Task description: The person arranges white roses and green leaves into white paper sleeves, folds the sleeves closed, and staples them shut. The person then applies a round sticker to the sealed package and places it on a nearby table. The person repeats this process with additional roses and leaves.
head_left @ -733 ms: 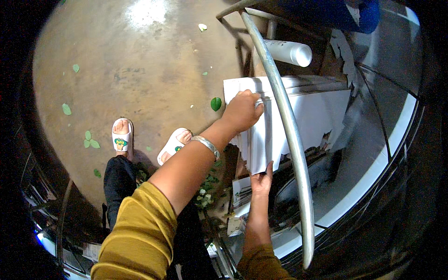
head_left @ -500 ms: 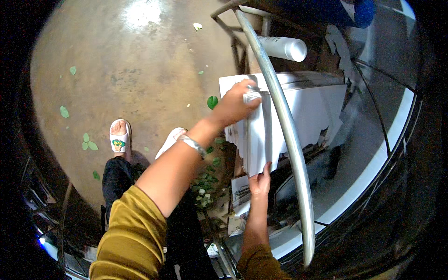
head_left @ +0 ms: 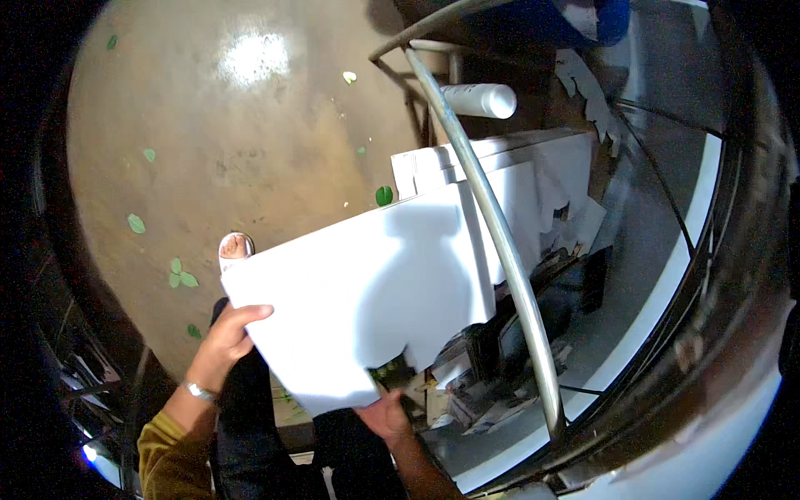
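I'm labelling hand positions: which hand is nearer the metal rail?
Right. The right hand is at the lower corner of the white sheet, left of the rail; the left hand is farther left, on its left edge.

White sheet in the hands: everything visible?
The white sheet is broad and smooth, like paper or thin card. A shadow crosses it; its lower edge has an irregular notch. It slants across the view, right end near the metal bar. The left hand grips its left edge, thumb on top; the right hand touches its lower corner. Single or layered: can't tell.
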Demonstrator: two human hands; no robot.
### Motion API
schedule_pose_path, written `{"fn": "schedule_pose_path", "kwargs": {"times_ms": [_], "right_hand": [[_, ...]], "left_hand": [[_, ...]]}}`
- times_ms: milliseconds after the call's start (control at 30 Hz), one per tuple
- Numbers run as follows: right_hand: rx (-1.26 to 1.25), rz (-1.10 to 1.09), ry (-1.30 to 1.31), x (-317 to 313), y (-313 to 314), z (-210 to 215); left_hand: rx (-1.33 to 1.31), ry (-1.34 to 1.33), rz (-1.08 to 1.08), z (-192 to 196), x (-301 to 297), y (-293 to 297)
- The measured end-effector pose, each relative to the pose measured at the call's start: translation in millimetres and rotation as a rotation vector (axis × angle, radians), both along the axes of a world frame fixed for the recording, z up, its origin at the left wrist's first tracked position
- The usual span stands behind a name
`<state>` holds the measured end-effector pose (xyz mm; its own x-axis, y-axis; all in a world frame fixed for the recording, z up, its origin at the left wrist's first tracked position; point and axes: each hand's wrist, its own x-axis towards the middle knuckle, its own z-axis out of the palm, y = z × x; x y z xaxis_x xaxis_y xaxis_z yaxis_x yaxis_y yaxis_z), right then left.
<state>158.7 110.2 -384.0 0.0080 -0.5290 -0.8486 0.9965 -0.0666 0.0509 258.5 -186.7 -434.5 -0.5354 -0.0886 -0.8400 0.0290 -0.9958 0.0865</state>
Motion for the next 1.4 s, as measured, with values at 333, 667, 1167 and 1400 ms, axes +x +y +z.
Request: {"fn": "schedule_pose_path", "kwargs": {"times_ms": [333, 667, 1167, 1400], "right_hand": [[0.185, 0.235, -0.113, 64, -112, 34], [-0.276, 0.270, -0.165, 152, -223, 62], [-0.815, 0.200, 0.841, -4, -409, 415], [-0.434, -0.705, 1.376, -120, -268, 576]], "left_hand": [[-0.395, -0.301, -0.124, 204, 144, -76], [-0.859, -0.371, -0.450, 432, 212, -34], [-2.089, -0.336, -0.224, 463, 210, -95], [-2.444, 0.164, 0.096, 458, 116, -129]]}}
